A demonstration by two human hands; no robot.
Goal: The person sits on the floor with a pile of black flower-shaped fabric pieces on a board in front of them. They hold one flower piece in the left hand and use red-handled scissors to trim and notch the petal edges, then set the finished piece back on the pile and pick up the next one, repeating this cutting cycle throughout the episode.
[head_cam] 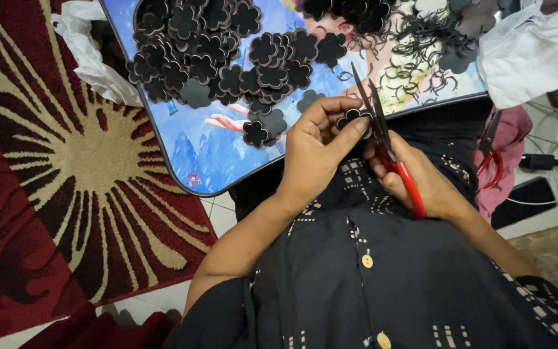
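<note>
Head view, looking down over a dark patterned garment; both hands raised in front of the chest, just below the near edge of a low tray table (163,161) with a blue printed top.

Left hand (318,145): fingers curled closed, thumb and forefinger pinching a small black flower-shaped cutout (351,117) at its lower edge; the cutout is held upright, just above the fingertips and touching them.

Right hand (421,184): closed around the red handles of a pair of scissors (382,139); blades slightly parted, long axis running up and to the left, tips pointing away toward the table; the blades lie immediately right of the cutout, its right edge at or between them; exact contact cannot be told.

Both hands are equally near the cutout; left wrist is bent inward, forearm coming in from lower left; right forearm comes in from lower right.

On the table: a heap of finished flower cutouts (208,45); curled black trimmings (421,61) at the right; a white plastic bag (531,52) beyond; a second red-handled pair (489,152) lies to the right; a red patterned rug (66,161) at left.
</note>
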